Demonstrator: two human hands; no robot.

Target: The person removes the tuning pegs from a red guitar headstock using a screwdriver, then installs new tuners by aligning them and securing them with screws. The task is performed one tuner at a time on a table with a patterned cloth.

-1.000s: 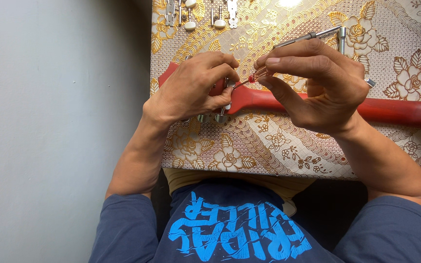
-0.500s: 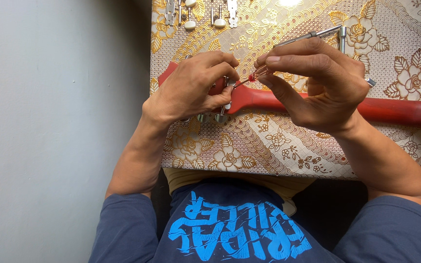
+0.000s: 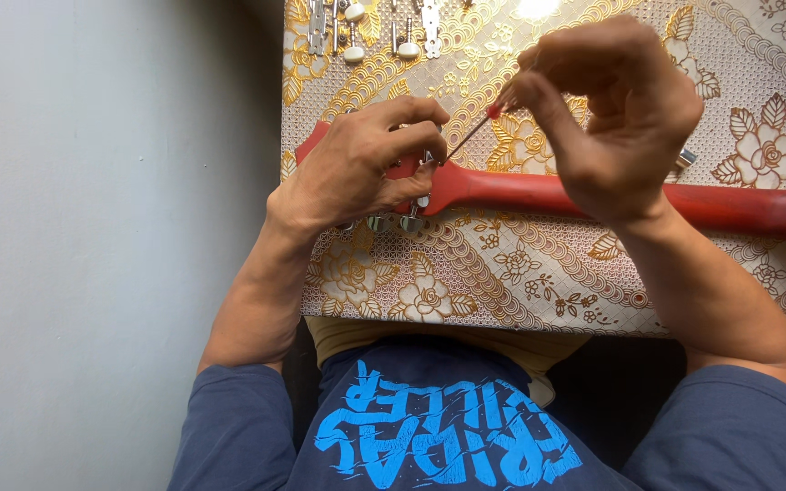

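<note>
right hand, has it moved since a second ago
Yes. The right hand has lifted up and away from the red guitar neck, pulling the string upward.

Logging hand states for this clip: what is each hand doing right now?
Left hand: closed on the red guitar headstock.
Right hand: pinching a thin red-tipped guitar string, raised above the red neck.

I count one red guitar neck [image 3: 593,195], one string [image 3: 468,138], and four loose tuning pegs [image 3: 354,53] far left.

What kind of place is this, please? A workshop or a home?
Probably a home table used for guitar repair. A red guitar neck lies on a gold floral tablecloth, loose tuning pegs lie beyond it, and a plain grey floor is beside.
</note>
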